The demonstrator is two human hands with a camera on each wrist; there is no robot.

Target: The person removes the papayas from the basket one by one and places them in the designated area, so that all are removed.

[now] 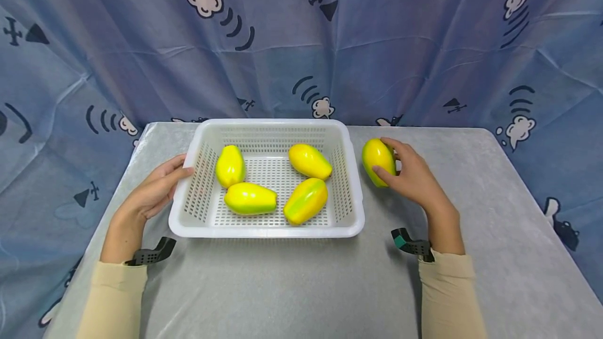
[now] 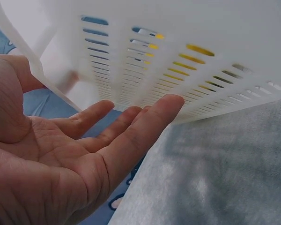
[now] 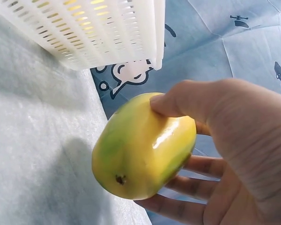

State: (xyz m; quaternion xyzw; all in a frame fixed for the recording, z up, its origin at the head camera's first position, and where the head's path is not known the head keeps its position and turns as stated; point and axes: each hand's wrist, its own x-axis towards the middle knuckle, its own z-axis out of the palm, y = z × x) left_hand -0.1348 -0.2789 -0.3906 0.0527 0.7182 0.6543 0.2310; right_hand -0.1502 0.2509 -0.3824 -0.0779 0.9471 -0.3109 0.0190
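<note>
A white plastic basket with slotted walls stands on the table, holding several yellow-green papayas. My left hand holds its left side, thumb over the rim and fingers against the outer wall. To the right of the basket, my right hand grips another papaya between thumb and fingers. In the right wrist view this papaya shows its dark stem spot, with the thumb on top and the fingers around its far side. Whether it touches the table cannot be told.
The grey table spreads in front of the basket and to both sides. A blue patterned curtain hangs close behind the table's back edge and along its sides. Each wrist wears a black strap mount.
</note>
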